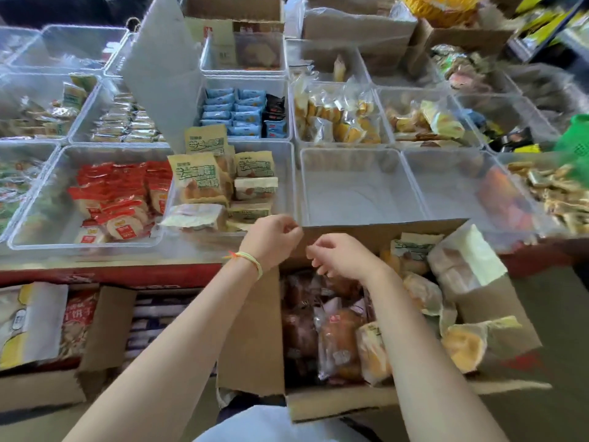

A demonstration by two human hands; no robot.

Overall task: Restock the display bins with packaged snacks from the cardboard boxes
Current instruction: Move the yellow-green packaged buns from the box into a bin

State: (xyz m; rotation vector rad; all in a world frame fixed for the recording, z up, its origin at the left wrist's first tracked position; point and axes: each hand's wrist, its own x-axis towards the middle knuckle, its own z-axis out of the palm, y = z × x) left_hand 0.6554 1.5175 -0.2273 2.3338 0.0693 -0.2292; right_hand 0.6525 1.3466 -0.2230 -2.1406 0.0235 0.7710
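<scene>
both hands, left (272, 239) & right (338, 255), curled empty over cardboard box (251, 330); clear bins (360, 186) on counter.

empty clear bin (360, 186) open from above, box's far flap (382, 232) barring its near side

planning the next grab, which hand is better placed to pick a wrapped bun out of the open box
Right. The right hand hangs over the wrapped buns inside the open cardboard box, fingers pointing down. The left hand sits at the box's far left corner, nearer the bins.
</scene>
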